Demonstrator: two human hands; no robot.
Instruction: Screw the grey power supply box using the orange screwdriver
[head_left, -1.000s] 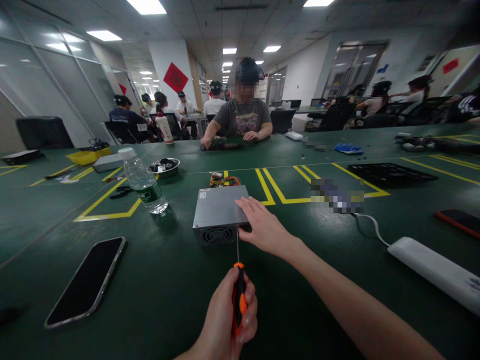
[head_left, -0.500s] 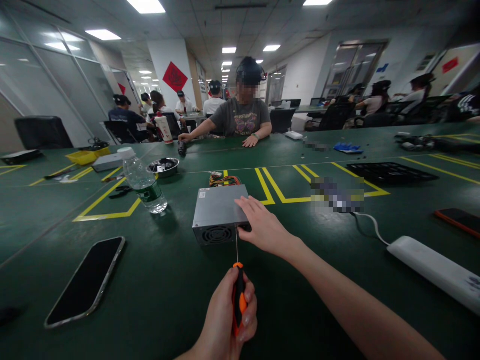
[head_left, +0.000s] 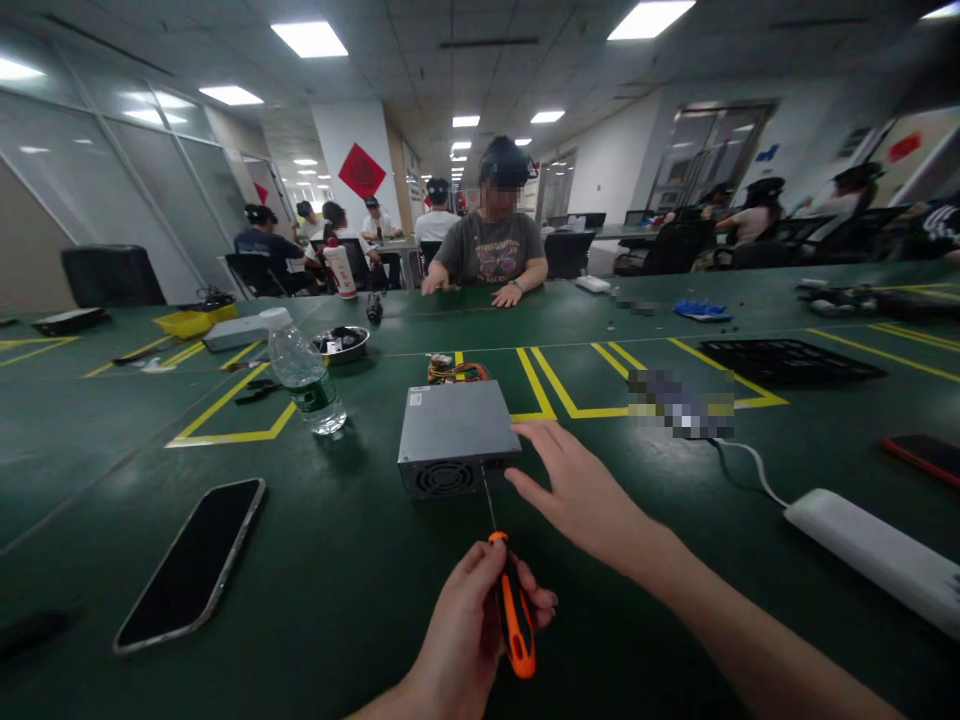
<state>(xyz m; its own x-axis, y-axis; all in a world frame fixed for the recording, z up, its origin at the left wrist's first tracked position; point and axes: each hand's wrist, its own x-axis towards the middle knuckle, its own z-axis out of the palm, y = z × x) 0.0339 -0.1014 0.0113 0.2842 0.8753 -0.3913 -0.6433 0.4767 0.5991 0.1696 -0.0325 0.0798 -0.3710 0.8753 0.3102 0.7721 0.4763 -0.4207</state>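
Note:
A grey metal power supply unit (head_left: 457, 422) lies on the green table, its fan grille facing me and its bundle of coloured cables (head_left: 456, 370) behind it. My left hand (head_left: 487, 605) is closed around the orange and black handle of a screwdriver (head_left: 516, 620). The screwdriver's shaft points up at the front face of the unit, right of the grille; whether its tip touches is too small to tell. At the unit's right side is my right hand (head_left: 581, 490), fingers apart and holding nothing. Its fingertips are close to the right edge of the casing.
A water bottle (head_left: 306, 385) and a metal bowl (head_left: 341, 344) of small dark parts stand left of the unit. A phone (head_left: 191, 565) lies nearer on the left. At right are a white power strip (head_left: 874, 555) and a black panel (head_left: 791, 360). Across the table sits a person (head_left: 491, 245).
My right hand has come off the top of the unit to its right side. The screwdriver handle now tilts to the right. The person opposite has let go of the dark object and drawn that arm in.

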